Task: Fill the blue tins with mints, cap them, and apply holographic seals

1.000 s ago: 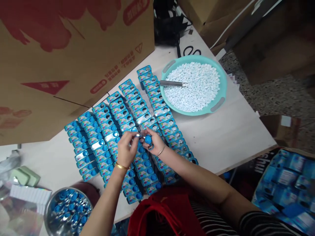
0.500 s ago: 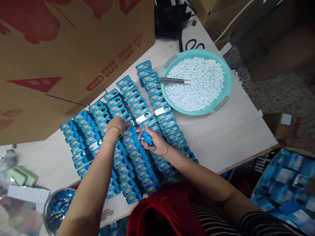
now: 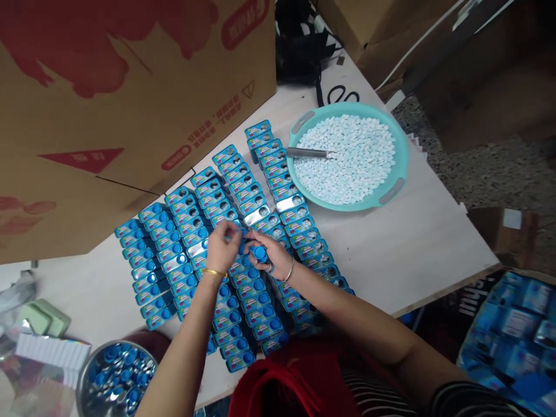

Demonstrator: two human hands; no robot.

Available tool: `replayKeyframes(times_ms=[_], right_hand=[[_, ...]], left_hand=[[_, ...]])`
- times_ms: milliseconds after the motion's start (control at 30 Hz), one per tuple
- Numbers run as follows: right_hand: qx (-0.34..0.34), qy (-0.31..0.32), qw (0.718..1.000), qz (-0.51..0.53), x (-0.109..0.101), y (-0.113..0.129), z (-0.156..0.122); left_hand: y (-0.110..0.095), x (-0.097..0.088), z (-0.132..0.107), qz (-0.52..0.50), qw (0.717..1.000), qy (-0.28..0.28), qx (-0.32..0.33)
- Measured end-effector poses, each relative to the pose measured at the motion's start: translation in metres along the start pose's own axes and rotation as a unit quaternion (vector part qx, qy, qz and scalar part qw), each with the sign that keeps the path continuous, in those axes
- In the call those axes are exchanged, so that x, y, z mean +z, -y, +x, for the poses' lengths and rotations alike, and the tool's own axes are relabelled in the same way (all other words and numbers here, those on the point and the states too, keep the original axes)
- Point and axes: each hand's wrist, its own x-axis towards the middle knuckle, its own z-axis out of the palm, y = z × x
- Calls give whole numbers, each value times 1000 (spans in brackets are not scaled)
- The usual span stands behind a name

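- I see the left hand (image 3: 222, 248) over the middle of the desk (image 3: 412, 243), fingers curled in and pinched together just above the tins (image 3: 204, 231); I cannot tell whether anything is between them.
- The right hand (image 3: 271, 260) sits just beside it, fingertips nearly meeting the left's, and is closed around a blue cap (image 3: 259, 252) that faces up.
- The tins lie in tight slanted rows, touching one another, running from the near edge of the desk up toward the far edge. Those nearer the person carry blue caps; several farther ones show open holes.
- A teal basin (image 3: 405, 152) full of white tablets (image 3: 360, 162) stands toward the far right corner, just beside the top rows, with a metal scoop (image 3: 309, 153) lying in it.
- A steel bowl (image 3: 83, 370) of loose caps is at the near left corner.
- A big cardboard box (image 3: 130, 87) lines the far left edge.
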Motion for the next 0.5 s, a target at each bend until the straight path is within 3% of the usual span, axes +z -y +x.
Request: replayKeyframes(times_ms=[100, 267, 367, 500], right_hand=[[11, 0, 999, 50, -1, 6, 0], [2, 23, 998, 65, -6, 11, 3], [-11, 32, 999, 37, -4, 11, 6], [-31, 36, 999, -13, 3, 10, 8]], left_hand=[[6, -10, 38, 114, 988, -30, -95], [-1, -18, 84, 318, 929, 91, -169], [-8, -18, 92, 367, 901, 132, -192], [-11, -20, 85, 382, 894, 127, -196]])
